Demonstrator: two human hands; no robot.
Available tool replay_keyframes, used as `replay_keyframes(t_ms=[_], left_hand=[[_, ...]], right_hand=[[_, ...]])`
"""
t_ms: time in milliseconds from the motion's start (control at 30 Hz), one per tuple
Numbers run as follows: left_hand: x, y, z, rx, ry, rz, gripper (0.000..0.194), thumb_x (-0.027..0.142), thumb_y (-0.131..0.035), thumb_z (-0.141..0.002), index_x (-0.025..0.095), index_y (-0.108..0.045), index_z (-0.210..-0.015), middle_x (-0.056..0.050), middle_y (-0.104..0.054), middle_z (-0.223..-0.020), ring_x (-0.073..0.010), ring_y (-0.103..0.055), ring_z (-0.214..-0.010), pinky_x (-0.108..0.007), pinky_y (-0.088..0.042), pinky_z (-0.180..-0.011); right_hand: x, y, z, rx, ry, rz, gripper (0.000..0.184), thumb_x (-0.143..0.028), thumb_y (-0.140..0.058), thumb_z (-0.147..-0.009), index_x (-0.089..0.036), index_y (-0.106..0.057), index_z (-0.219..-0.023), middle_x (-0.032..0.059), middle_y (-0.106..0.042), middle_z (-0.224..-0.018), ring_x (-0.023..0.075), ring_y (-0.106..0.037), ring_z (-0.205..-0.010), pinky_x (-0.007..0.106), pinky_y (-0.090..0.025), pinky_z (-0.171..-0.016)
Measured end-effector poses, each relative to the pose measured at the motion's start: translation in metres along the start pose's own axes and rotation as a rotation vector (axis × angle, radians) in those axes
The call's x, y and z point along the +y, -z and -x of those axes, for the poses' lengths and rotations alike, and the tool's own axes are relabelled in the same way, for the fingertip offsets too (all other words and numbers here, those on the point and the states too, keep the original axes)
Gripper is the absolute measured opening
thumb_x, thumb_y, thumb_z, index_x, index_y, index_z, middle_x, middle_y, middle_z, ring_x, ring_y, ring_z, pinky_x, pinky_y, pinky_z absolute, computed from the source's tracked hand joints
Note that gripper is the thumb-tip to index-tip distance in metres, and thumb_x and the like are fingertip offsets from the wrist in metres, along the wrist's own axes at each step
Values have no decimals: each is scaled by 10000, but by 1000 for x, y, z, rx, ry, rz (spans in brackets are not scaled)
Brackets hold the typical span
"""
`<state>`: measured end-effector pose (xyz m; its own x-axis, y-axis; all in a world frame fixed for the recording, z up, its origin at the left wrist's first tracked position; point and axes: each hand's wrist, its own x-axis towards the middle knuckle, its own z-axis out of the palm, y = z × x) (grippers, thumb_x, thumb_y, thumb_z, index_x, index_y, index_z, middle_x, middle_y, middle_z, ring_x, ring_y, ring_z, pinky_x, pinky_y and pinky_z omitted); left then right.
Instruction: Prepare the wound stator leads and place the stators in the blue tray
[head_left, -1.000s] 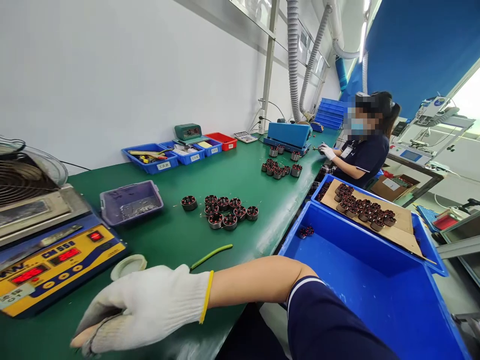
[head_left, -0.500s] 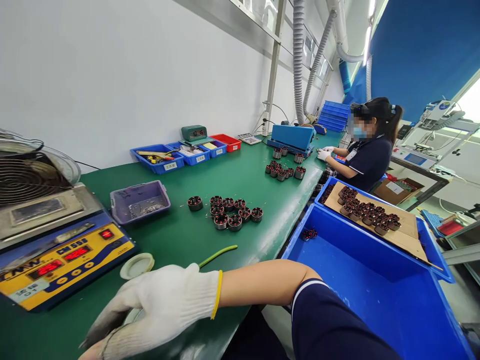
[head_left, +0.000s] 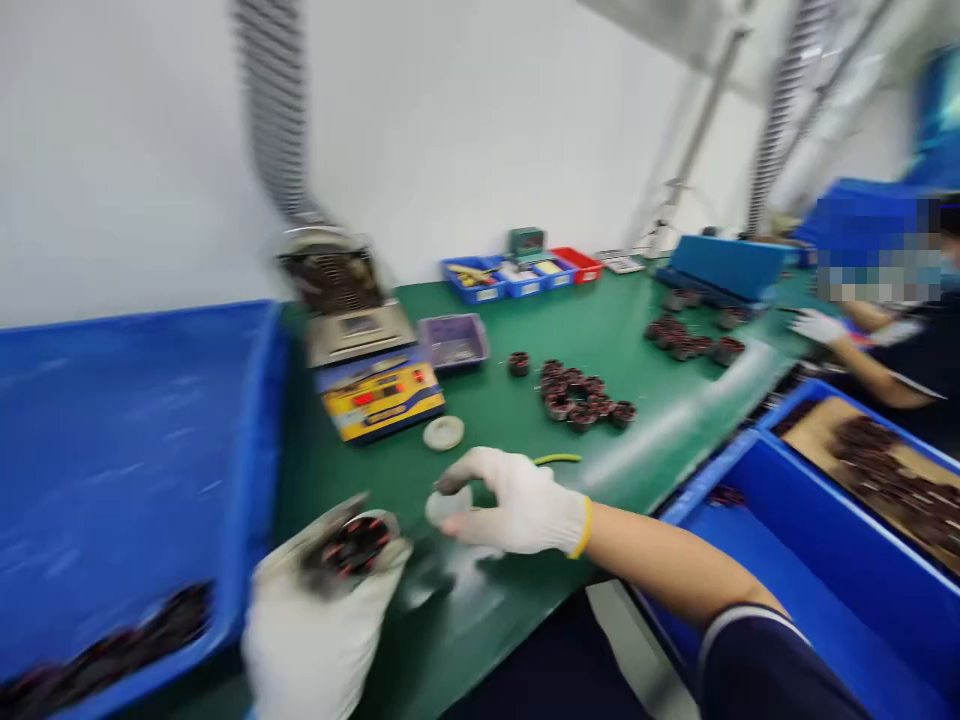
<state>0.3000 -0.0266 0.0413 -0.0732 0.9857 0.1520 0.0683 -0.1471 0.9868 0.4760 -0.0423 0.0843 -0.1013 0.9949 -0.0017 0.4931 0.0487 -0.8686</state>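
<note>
Stator (head_left: 352, 545) in left hand (head_left: 315, 620); blue bin (head_left: 112, 480) holds more.

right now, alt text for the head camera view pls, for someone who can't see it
A gloved left hand holds a round wound coil part over a green bench, while the gloved right hand pinches a small white disc. Blue bins flank the bench; more coil parts lie farther back. The picture is motion-blurred.

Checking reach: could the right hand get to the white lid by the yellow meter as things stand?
Probably yes. The right hand lies on the table just short of the lid, with only bare green mat between them.
</note>
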Motion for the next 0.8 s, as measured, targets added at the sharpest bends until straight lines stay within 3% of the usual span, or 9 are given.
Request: replay_keyframes(t_ms=[67,167,333,567,667,733,800], left_hand=[[-11,16,1,54,19,-3,490,329,-843,-639,223,-599,-1051,-42,-689,-1040,-235,-681,-855,-445,-585,-796],[-22,24,-6,87,-11,25,502,293,-838,-619,223,-554,-1027,-63,-685,-1081,-230,-685,-903,-449,-574,-848],[-23,24,-13,107,12,-34,515,311,-858,-580,228,-556,-989,-43,-672,-986,-234,-672,-864,-463,-566,-823],[-25,27,-9,94,47,-32,536,282,-880,-548,263,-562,-980,-5,-659,-923,-237,-657,-831,-463,-555,-794],[-19,28,-10,27,63,16,529,274,-879,-529,228,-580,-963,-27,-674,-938,-238,-666,-845,-436,-569,-787],[-13,30,-10,-92,136,146,541,251,-873,-520,204,-596,-982,-48,-686,-968,-238,-676,-858,-396,-583,-758],[-7,32,-11,-212,236,283,581,213,-877,-501,196,-608,-1015,-56,-692,-988,-223,-679,-856,-343,-585,-729]], right_hand=[[2,-11,2,-54,-27,42,452,-305,-781,-675,-262,-649,-1105,23,-684,-1149,237,-652,-1064,392,-492,-956],[7,-27,-4,-133,-68,34,459,-247,-753,-688,-257,-620,-1127,32,-658,-1202,253,-637,-1103,458,-464,-1000],[10,-44,-12,-124,-34,-42,426,-260,-711,-731,-218,-605,-1141,53,-671,-1153,222,-638,-1078,406,-492,-975],[10,-45,-19,-126,-34,-200,374,-319,-684,-766,-191,-627,-1112,72,-685,-1100,223,-638,-1025,381,-504,-917],[22,-42,-29,-118,-20,-385,380,-469,-561,-875,-180,-640,-1108,88,-690,-1073,215,-644,-977,345,-514,-851],[29,-37,-37,-104,-24,-422,442,-532,-467,-920,-179,-664,-1097,88,-695,-1053,211,-641,-968,327,-512,-822],[30,-30,-44,-136,-33,-413,416,-510,-506,-906,-176,-685,-1077,78,-703,-1009,205,-641,-936,313,-512,-791]])
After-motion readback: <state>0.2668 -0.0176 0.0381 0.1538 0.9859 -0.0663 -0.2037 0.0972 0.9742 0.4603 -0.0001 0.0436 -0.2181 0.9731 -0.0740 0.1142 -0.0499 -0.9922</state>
